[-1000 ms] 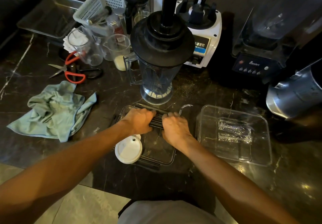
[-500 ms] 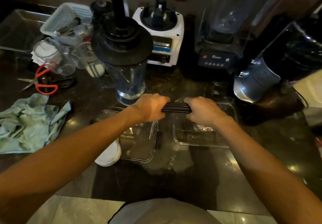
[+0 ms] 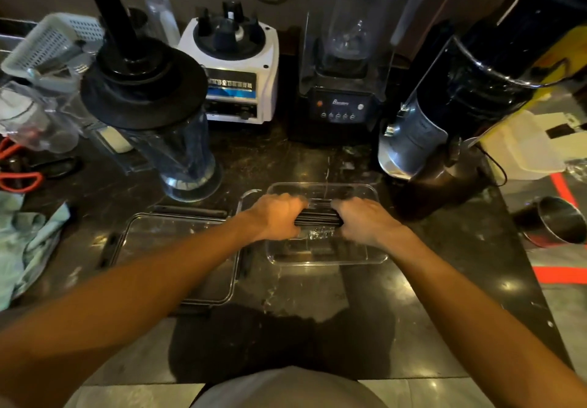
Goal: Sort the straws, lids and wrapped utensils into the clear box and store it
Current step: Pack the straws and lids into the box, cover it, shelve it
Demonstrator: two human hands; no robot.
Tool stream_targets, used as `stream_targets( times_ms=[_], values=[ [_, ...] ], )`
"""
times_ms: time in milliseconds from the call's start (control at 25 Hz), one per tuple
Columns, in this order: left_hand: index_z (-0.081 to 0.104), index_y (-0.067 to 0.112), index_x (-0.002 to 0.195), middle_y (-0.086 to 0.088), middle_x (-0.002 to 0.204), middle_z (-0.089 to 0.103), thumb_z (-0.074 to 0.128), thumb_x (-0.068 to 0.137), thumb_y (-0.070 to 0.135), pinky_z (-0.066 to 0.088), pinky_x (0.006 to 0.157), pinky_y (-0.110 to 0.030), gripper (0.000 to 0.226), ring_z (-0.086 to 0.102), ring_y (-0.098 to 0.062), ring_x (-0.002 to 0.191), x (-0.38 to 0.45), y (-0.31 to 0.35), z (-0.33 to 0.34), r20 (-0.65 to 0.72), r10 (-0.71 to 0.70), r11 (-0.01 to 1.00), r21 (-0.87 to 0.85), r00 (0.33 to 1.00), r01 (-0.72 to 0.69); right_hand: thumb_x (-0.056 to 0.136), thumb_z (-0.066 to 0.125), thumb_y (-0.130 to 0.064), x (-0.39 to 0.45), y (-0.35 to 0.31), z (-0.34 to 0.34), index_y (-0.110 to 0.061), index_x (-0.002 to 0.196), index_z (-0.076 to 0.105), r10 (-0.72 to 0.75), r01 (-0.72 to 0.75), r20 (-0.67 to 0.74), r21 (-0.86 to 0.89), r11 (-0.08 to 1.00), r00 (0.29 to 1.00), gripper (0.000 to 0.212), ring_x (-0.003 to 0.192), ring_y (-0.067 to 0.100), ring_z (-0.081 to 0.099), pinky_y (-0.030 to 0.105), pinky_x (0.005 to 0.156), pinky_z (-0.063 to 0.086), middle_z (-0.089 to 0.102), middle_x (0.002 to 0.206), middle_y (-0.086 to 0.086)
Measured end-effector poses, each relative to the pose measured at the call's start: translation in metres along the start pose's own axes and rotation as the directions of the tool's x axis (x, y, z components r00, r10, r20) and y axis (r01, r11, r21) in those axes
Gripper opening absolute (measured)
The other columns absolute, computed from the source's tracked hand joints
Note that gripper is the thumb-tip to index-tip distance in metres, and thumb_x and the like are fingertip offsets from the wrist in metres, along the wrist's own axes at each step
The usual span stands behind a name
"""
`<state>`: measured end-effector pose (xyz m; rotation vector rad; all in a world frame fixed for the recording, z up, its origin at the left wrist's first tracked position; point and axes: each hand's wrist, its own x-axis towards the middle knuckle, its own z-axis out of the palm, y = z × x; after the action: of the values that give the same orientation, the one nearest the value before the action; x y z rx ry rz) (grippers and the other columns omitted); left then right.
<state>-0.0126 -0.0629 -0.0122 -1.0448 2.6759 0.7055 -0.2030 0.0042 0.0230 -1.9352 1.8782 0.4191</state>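
A dark marble counter (image 3: 317, 296), crowded at the back with blenders, carries a clear box (image 3: 378, 256) in front of the person. The left hand (image 3: 275, 217) and right hand (image 3: 365, 221) each curl round one end of a bundle of black straws (image 3: 318, 217), held directly above the box's open top. The bundle's long axis runs left to right along the box's length, so I judge a straight lowering would seat it beside the wrapped utensils (image 3: 317, 234) glinting on the floor.

Glossy dark stone counter (image 3: 301, 296), clear plastic box (image 3: 374, 256), matt black straws (image 3: 317, 217), shiny metal cup (image 3: 559, 223).
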Motion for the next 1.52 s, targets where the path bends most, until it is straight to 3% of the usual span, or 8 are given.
stream_targets(
  times_ms=[280, 520, 760, 1080, 1240, 1520],
  values=[
    [0.064, 0.021, 0.12, -0.001, 0.106, 0.071, 0.066, 0.09, 0.026, 0.047, 0.072, -0.027, 0.031, 0.062, -0.015, 0.084, 0.026, 0.025, 0.049, 0.091, 0.001, 0.998, -0.058, 0.996, 0.004, 0.088, 0.065, -0.03, -0.005, 0.026, 0.038, -0.021, 0.121, 0.067, 0.04, -0.043, 0.135, 0.024, 0.999, 0.99, 0.034, 0.11, 0.031, 0.068, 0.037, 0.09, 0.054, 0.071, 0.12, 0.011],
    [0.06, 0.022, 0.124, -0.002, 0.113, 0.07, 0.07, 0.089, 0.029, 0.06, 0.088, -0.04, 0.038, 0.069, -0.019, 0.098, 0.039, 0.036, 0.076, 0.248, -0.047, 0.979, -0.182, 0.968, 0.094, 0.093, 0.065, -0.029, 0.003, 0.033, 0.049, -0.017, 0.117, 0.066, 0.015, -0.002, 0.207, -0.063, 0.998, 0.978, 0.027, 0.106, 0.028, 0.068, 0.036, 0.089, 0.052, 0.072, 0.116, 0.008],
    [0.062, 0.019, 0.126, 0.0, 0.113, 0.065, 0.08, 0.081, 0.025, 0.057, 0.087, -0.032, 0.048, 0.066, -0.017, 0.102, 0.039, 0.027, 0.057, 0.293, 0.011, 0.962, -0.263, 0.956, 0.07, 0.09, 0.069, -0.021, 0.015, 0.029, 0.042, -0.015, 0.125, 0.062, 0.017, 0.025, 0.344, -0.115, 0.993, 0.939, 0.036, 0.11, 0.027, 0.066, 0.037, 0.088, 0.054, 0.068, 0.12, 0.006],
    [0.059, 0.022, 0.132, 0.002, 0.121, 0.057, 0.082, 0.078, 0.024, 0.047, 0.095, -0.028, 0.058, 0.056, -0.017, 0.113, 0.033, 0.018, 0.066, 0.185, -0.04, 0.981, -0.179, 0.982, 0.074, 0.094, 0.062, -0.01, 0.008, 0.042, 0.039, -0.011, 0.126, 0.065, -0.056, 0.067, 0.128, -0.082, 0.994, 0.99, 0.032, 0.12, 0.031, 0.064, 0.044, 0.099, 0.053, 0.066, 0.129, 0.011],
    [0.06, 0.024, 0.133, 0.002, 0.12, 0.056, 0.079, 0.08, 0.029, 0.05, 0.098, -0.036, 0.056, 0.056, -0.018, 0.113, 0.035, 0.023, 0.068, 0.175, -0.027, 0.986, -0.16, 0.984, 0.056, 0.095, 0.059, -0.011, 0.004, 0.043, 0.043, -0.009, 0.125, 0.065, -0.069, 0.075, 0.102, -0.054, 0.996, 0.992, 0.031, 0.12, 0.034, 0.064, 0.044, 0.099, 0.053, 0.066, 0.128, 0.015],
    [0.059, 0.023, 0.135, -0.001, 0.135, 0.054, 0.07, 0.091, 0.036, 0.047, 0.106, -0.041, 0.048, 0.053, -0.02, 0.124, 0.031, 0.028, 0.06, 0.02, 0.013, 0.999, -0.037, 1.0, -0.013, 0.096, 0.059, -0.015, -0.001, 0.035, 0.037, -0.011, 0.119, 0.069, -0.047, 0.05, 0.061, -0.043, 0.998, 0.997, 0.025, 0.116, 0.033, 0.066, 0.04, 0.094, 0.053, 0.07, 0.123, 0.015]
  ],
)
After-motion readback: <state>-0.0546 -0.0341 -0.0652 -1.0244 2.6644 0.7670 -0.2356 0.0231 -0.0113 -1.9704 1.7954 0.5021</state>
